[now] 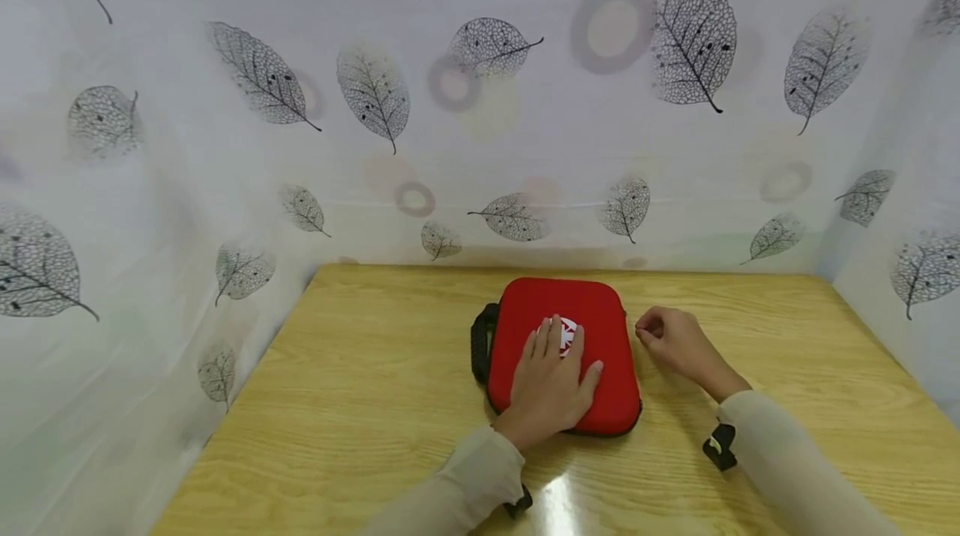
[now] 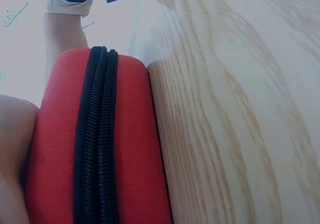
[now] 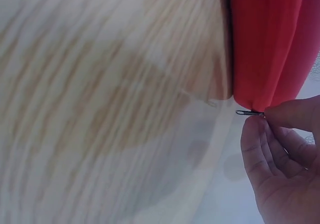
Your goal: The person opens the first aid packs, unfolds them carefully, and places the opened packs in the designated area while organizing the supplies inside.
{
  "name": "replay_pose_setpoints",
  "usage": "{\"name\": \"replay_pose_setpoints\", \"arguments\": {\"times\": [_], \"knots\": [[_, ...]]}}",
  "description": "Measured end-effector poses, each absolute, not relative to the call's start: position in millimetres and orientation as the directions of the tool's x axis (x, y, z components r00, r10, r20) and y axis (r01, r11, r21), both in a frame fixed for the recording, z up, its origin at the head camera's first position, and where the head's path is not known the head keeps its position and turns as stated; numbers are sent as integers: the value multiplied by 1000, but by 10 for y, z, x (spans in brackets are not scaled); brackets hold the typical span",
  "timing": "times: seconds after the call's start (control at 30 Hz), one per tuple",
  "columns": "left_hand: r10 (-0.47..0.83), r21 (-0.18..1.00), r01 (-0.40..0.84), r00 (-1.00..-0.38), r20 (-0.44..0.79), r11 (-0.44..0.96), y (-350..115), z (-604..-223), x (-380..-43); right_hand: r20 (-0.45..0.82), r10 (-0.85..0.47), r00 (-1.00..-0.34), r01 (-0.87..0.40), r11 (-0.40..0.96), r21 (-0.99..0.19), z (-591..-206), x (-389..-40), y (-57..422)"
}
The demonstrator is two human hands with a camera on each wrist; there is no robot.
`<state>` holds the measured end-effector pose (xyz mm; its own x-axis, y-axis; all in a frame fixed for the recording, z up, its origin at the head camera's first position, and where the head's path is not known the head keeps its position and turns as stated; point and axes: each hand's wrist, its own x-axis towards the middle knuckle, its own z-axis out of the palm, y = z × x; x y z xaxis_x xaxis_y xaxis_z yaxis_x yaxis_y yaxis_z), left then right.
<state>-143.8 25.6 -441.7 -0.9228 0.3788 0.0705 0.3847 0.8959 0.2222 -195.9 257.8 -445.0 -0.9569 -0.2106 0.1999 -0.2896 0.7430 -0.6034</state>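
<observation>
A red zippered hard case (image 1: 592,303) with a white emblem (image 1: 567,334) lies flat on the table. My left hand (image 1: 551,386) rests on its lid, fingers extended and partly over the emblem. To the case's right, my right hand (image 1: 678,344) pinches a small metal zipper pull (image 3: 246,112) between thumb and forefinger, close to a corner of the case in the right wrist view. Along the case's near side, the left wrist view shows a black zipper (image 2: 95,134) with its teeth running lengthwise.
The case's black carry handle (image 1: 482,344) sticks out on its left. Beneath is a wood-grain table (image 1: 360,403). A pale leaf-patterned curtain (image 1: 450,161) encloses the table at the back and both sides. Black wrist straps (image 1: 721,446) sit over light sleeves.
</observation>
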Motion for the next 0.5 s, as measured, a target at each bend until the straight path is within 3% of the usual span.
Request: {"name": "replay_pose_setpoints", "arguments": {"times": [0.13,0.37,0.5], "knots": [[366,292,370,-928,71,882,248,-4394,-1476,200,-209,-957,-288,736,-613,-4409,-1941,2573],[325,507,380,-925,198,774,9,-4334,-1465,210,-235,-949,-315,740,-594,-4277,-1876,2533],[277,560,369,-929,245,742,-219,-4302,-1408,193,-255,-947,-320,741,-591,-4179,-1815,2504]]}}
